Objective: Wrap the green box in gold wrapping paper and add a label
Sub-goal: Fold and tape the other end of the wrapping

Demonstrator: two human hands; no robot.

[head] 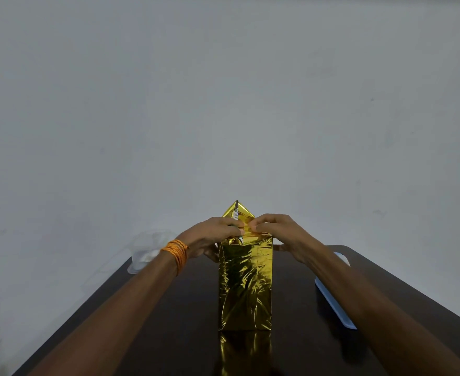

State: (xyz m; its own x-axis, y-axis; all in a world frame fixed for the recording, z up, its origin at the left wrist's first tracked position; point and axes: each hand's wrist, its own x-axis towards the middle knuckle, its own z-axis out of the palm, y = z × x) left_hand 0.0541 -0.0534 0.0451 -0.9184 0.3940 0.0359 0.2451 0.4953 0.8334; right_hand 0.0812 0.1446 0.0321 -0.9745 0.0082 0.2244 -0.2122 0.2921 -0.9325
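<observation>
Wrapped box (245, 283): where does it stand in the head view?
— Upright on the dark table (169, 321), about midway between the two forearms. Its near face is wholly covered in creased gold wrapping paper (246, 302), which mirrors in the glossy tabletop below it.

And the top end?
— Not closed. A pointed flap of the paper rises behind the hands, its silver underside showing along one edge.

What has the left hand (215, 232) got?
— Its fingers (234, 225) curl over the box's top left edge and pinch the folded paper there. An orange thread band (176, 253) circles that wrist.

The right hand (280, 232)?
— Its fingers (258, 227) are bent too, their tips nipping the same fold from the other side, close to the left ones; the thumb lies against the box's right side.

Anything else on the table?
— A clear plastic container (147, 251) at the far left edge, and a light blue tray (332, 302) to the right, partly hidden by the right forearm.
</observation>
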